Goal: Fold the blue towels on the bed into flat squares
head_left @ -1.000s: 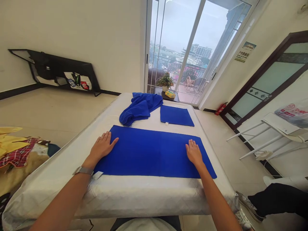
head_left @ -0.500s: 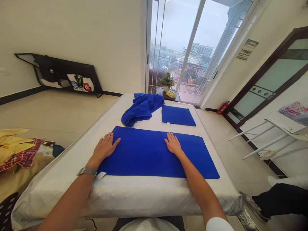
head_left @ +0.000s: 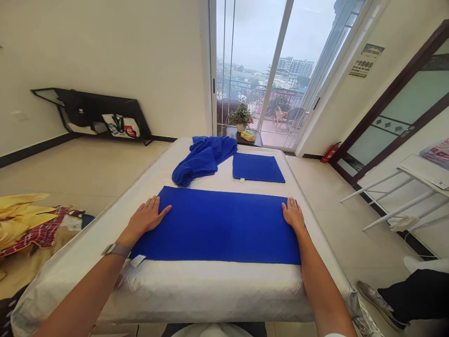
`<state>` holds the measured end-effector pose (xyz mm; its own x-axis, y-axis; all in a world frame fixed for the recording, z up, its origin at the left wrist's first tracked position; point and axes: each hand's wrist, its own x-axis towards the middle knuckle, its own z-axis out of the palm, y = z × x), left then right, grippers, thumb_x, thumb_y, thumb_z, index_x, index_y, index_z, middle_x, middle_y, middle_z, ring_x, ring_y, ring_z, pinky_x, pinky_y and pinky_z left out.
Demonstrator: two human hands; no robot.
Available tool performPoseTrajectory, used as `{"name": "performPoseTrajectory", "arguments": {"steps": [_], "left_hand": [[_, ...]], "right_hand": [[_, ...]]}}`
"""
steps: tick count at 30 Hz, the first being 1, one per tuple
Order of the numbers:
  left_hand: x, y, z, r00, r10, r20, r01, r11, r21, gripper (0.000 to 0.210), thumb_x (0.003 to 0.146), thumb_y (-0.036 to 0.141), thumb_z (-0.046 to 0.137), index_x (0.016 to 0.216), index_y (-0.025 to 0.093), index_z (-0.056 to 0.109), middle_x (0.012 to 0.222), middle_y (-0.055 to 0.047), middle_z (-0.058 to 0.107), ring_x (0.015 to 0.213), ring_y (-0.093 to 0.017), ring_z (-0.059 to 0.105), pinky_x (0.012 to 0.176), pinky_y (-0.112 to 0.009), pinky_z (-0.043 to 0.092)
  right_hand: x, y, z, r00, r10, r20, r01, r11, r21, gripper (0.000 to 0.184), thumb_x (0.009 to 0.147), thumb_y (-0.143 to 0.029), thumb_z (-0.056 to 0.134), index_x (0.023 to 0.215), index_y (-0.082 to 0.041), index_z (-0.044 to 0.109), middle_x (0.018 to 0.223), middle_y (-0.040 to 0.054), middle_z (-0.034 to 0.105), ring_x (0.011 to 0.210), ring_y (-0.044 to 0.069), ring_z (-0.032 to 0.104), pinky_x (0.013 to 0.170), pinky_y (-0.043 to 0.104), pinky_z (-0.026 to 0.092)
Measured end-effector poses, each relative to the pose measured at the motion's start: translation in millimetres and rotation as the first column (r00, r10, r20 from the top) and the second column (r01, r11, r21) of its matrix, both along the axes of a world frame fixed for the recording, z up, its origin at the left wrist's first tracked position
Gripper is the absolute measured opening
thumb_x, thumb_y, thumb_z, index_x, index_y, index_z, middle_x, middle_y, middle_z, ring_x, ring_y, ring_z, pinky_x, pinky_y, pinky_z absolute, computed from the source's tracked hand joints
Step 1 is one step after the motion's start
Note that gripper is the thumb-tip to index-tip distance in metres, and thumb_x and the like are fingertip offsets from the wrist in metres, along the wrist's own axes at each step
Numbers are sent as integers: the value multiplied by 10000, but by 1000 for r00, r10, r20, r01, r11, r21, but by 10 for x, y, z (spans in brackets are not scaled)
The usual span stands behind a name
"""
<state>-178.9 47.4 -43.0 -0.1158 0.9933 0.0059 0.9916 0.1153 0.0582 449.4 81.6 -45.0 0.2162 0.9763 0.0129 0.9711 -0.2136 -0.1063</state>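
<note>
A blue folded cloth (head_left: 220,229) lies flat as a long rectangle near the front of the covered table (head_left: 210,290). On its left edge rests my left hand (head_left: 147,215), fingers stretched and thumb spread. My right hand (head_left: 293,214) lies flat on the cloth's far right corner, also open. A white tag (head_left: 138,260) sticks out from the near left corner. Farther back are a smaller folded blue cloth (head_left: 258,168) with its own tag and, to its left, a rumpled heap of blue cloth (head_left: 206,159).
Yellow and plaid fabrics (head_left: 38,229) are piled at the left. A small black table (head_left: 257,139) with a potted plant (head_left: 241,117) stands behind. At the right are a white table (head_left: 424,173) and a person's leg and shoe (head_left: 382,304).
My right hand has slid right across the cloth, from its middle to its right end. My left hand stays on the left edge. The view has shifted slightly.
</note>
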Motion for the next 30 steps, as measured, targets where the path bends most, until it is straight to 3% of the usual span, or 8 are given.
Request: {"name": "performPoseTrajectory", "arguments": {"steps": [4, 5, 7, 11, 14, 17, 26, 30], "left_hand": [[446, 178, 219, 996, 14, -91, -5, 995, 104, 996, 906, 736, 203, 1435, -82, 410, 1494, -306, 426, 1425, -403, 363, 1162, -516, 271], [677, 230, 269, 995, -42, -92, 55, 988, 145, 981, 917, 730, 186, 1429, -71, 426, 1491, -299, 437, 1425, -398, 365, 1163, -506, 271], [1235, 328, 334, 956, -283, -70, 291, 945, 152, 913, 947, 698, 154, 1436, -12, 455, 1497, -253, 456, 1428, -343, 381, 1178, -448, 263], [2255, 467, 294, 820, -571, 26, 560, 812, 162, 773, 986, 639, 125, 1505, 140, 408, 1580, -125, 382, 1485, -250, 296, 1217, -399, 190], [2512, 530, 189, 810, -581, 80, 567, 810, 151, 759, 993, 622, 110, 1529, 149, 364, 1607, -113, 326, 1504, -239, 247, 1221, -398, 178], [2294, 577, 104, 841, -530, 104, 521, 847, 105, 778, 987, 637, 119, 1544, 135, 326, 1619, -119, 292, 1511, -256, 224, 1224, -418, 164], [615, 562, 26, 957, -279, 78, 277, 960, 33, 768, 983, 604, 118, 1566, 122, 249, 1635, -112, 253, 1516, -272, 200, 1217, -477, 172], [200, 553, 14, 975, -211, 76, 208, 977, 39, 751, 983, 583, 146, 1560, 117, 269, 1623, -143, 279, 1507, -297, 223, 1199, -506, 208]], "right_hand": [[-28, 3, -22, 1000, -1, -15, 1, 1000, 14, 724, 1011, -490, 119, 1574, -43, 207, 1643, 106, 202, 1520, 216, 144, 1237, 386, 85], [-29, -1, -18, 1000, -1, -18, 1, 1000, 18, 725, 1011, -492, 121, 1574, -44, 211, 1643, 104, 204, 1520, 216, 145, 1237, 385, 84], [-29, -9, -7, 1000, -2, -23, 3, 1000, 27, 725, 1011, -494, 124, 1573, -46, 217, 1643, 103, 207, 1519, 219, 148, 1236, 383, 85], [-41, -24, 26, 1000, -11, -21, 11, 1000, 26, 717, 1013, -488, 137, 1572, -46, 221, 1644, 110, 204, 1519, 223, 150, 1233, 374, 89], [-55, -29, 49, 999, -16, -31, 16, 1000, 11, 712, 1015, -486, 132, 1575, -55, 213, 1647, 103, 193, 1522, 214, 135, 1234, 368, 84], [-59, -30, 59, 999, -20, -41, 20, 1000, 1, 711, 1015, -490, 128, 1580, -66, 204, 1651, 93, 184, 1523, 206, 129, 1234, 363, 82], [-48, -32, 58, 1000, -18, -9, 18, 1000, 0, 706, 1014, -493, 128, 1581, -78, 207, 1651, 87, 189, 1523, 205, 128, 1234, 370, 81], [-63, -27, 79, 999, -30, 13, 30, 999, -28, 703, 1013, -489, 122, 1584, -85, 194, 1655, 85, 175, 1523, 202, 125, 1232, 375, 92]]}}
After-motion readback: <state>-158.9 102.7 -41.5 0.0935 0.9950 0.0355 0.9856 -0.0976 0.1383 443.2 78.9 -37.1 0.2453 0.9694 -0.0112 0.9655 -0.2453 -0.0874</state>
